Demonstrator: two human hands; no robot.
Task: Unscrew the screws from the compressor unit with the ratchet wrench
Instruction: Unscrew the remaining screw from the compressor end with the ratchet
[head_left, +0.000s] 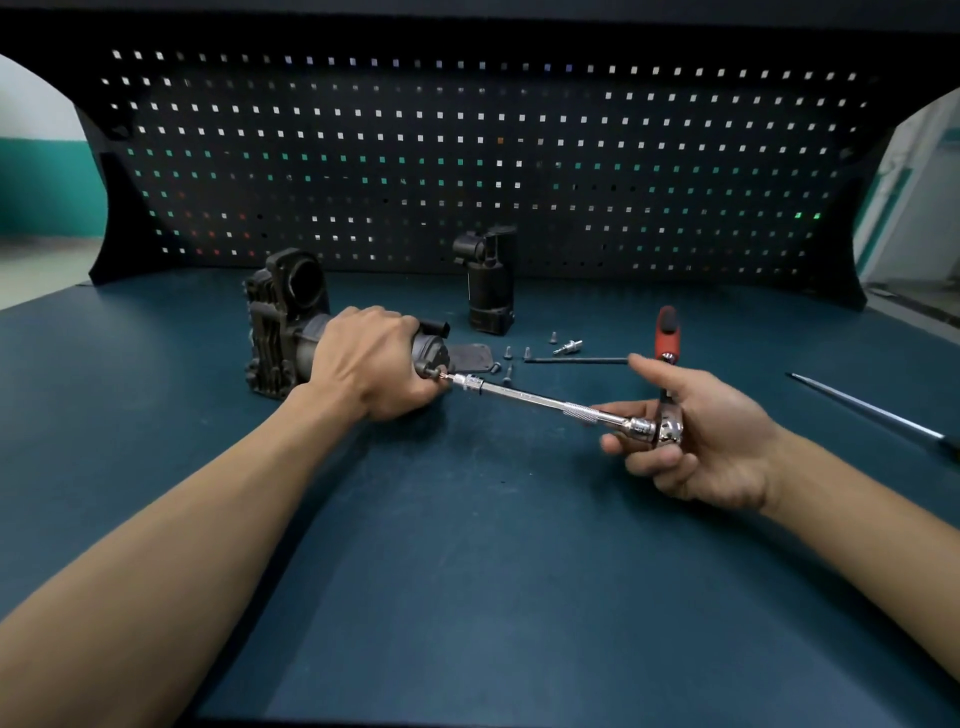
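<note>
Compressor unit (283, 322) lies on its side on the dark blue bench mat (467, 545), left of centre, its finned block toward the pegboard (467, 156). The left hand (371, 358) wraps over its round motor body, fingers curled tight around it. The right hand (696, 436) holds the ratchet wrench (666, 431) at its chrome head, fingers curled beneath and thumb raised; the red handle (666, 325) stands up behind the hand. From the head a long extension bar (530, 397) runs left, its bit meeting a screw (441, 372) at the unit's end. Behind it lie loose screws (508, 353), a flat cover plate (470, 357), a thin rod (576, 359) and an upright black cylinder (491, 291). A steel shaft (867, 410) lies far right.
</note>
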